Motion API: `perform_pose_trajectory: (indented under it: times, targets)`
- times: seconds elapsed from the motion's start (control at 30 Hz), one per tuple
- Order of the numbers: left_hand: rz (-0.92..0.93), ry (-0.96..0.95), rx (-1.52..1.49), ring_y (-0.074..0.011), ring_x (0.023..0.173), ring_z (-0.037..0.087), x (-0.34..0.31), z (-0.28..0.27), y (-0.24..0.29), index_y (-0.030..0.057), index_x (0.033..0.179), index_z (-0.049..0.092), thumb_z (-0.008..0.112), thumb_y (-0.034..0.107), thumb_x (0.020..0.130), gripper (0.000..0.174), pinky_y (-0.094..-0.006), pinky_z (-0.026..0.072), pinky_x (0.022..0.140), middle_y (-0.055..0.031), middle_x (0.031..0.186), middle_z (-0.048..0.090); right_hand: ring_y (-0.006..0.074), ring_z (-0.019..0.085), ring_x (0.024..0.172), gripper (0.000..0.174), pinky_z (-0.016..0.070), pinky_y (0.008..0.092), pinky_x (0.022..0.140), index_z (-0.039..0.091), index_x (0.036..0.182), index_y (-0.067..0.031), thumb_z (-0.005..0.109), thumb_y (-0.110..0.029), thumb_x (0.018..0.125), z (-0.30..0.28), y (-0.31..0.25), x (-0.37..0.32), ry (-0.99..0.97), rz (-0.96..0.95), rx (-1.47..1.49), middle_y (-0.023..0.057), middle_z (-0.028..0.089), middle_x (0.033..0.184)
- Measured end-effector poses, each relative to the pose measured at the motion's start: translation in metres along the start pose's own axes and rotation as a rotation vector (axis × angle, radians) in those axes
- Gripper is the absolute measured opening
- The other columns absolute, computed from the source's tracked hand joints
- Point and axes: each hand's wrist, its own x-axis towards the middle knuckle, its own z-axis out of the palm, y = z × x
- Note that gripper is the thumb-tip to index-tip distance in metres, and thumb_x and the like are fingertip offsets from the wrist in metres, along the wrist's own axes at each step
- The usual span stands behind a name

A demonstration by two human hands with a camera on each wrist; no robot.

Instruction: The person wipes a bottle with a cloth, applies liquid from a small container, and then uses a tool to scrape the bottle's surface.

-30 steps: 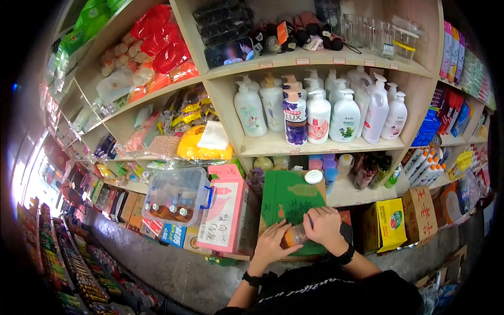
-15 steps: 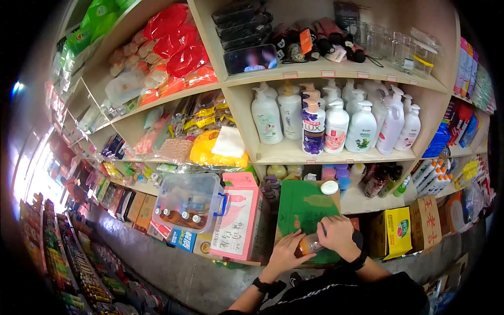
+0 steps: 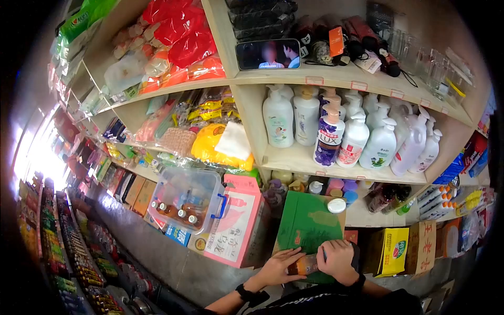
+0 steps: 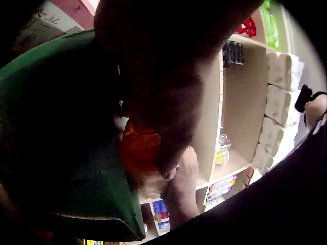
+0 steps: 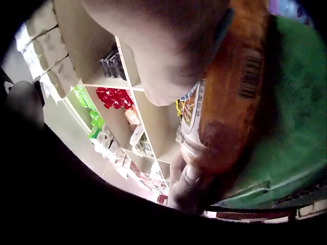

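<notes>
your right hand (image 5: 168, 46) fills the top of the view, pressed over an orange bottle (image 5: 230, 117) with a barcode on its label. the bottle lies against a green carton (image 5: 294, 132) on the right. fingers of your left hand (image 5: 186, 186) touch the bottle's near end. far left, wooden shelves (image 5: 127, 69) carry red packets (image 5: 115, 97) and green packets (image 5: 89, 109).

light: bright glare at left edge | head: fisheye warp, dark corners | wrists: dim, blurry
</notes>
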Motion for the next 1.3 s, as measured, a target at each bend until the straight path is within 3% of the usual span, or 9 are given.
perform_pose_trajectory:
  times: [0.5,0.57,0.6,0.8,0.9,1.3]
  targets:
    - [0.027,0.034,0.03,-0.0342,0.133,0.066,0.001,-0.002,0.008,0.0083,0.142,0.068,0.094,0.048,0.078,0.079,-0.0446,0.0492,0.115,-0.0188,0.148,0.065,0.0317,0.064,0.066,0.019,0.0506,0.0445,0.068,0.063,0.076,-0.0068,0.07,-0.019,0.089,-0.005,-0.002,-0.002,0.041,-0.012,0.051,0.0114,0.065,0.071]
    - [0.009,0.045,0.085,-0.0347,0.13,0.067,0.002,-0.002,0.006,0.0087,0.14,0.069,0.094,0.049,0.076,0.08,-0.0443,0.0501,0.114,-0.0186,0.146,0.067,0.0321,0.064,0.066,0.019,0.05,0.0447,0.067,0.063,0.076,-0.007,0.071,-0.019,0.088,-0.005,-0.003,-0.002,0.056,-0.034,0.027,0.0112,0.064,0.069]
    - [-0.013,0.044,0.072,-0.0346,0.135,0.064,-0.001,0.002,0.002,0.0119,0.143,0.068,0.093,0.058,0.076,0.085,-0.0478,0.0506,0.114,-0.0139,0.151,0.065,0.0323,0.064,0.066,0.019,0.0494,0.0449,0.067,0.062,0.076,-0.0071,0.072,-0.02,0.087,-0.005,-0.003,-0.002,0.08,-0.037,0.039,0.0111,0.063,0.069]
    - [0.011,0.113,0.035,-0.0373,0.126,0.07,0.003,-0.001,0.012,0.0057,0.132,0.074,0.099,0.042,0.069,0.076,-0.046,0.053,0.11,-0.0202,0.141,0.07,0.0312,0.064,0.066,0.019,0.0492,0.0443,0.066,0.063,0.077,-0.0069,0.072,-0.02,0.087,-0.005,-0.004,-0.007,0.106,-0.025,0.045,0.0109,0.066,0.07]
    - [-0.004,0.119,0.049,-0.0383,0.125,0.07,0.002,0.002,0.01,0.0051,0.13,0.075,0.099,0.04,0.068,0.076,-0.0464,0.0531,0.111,-0.0202,0.14,0.071,0.032,0.066,0.067,0.014,0.0503,0.0431,0.066,0.064,0.077,-0.008,0.073,-0.017,0.083,-0.001,-0.002,-0.01,0.123,-0.019,0.059,0.0109,0.067,0.073]
    - [0.011,0.107,0.043,-0.0396,0.125,0.07,0.006,0.003,0.013,0.0051,0.129,0.075,0.1,0.04,0.066,0.076,-0.0478,0.0525,0.112,-0.0213,0.137,0.072,0.0302,0.064,0.067,0.02,0.049,0.0426,0.068,0.063,0.076,-0.007,0.07,-0.02,0.089,-0.004,-0.001,-0.014,0.13,-0.027,0.044,0.0101,0.066,0.07]
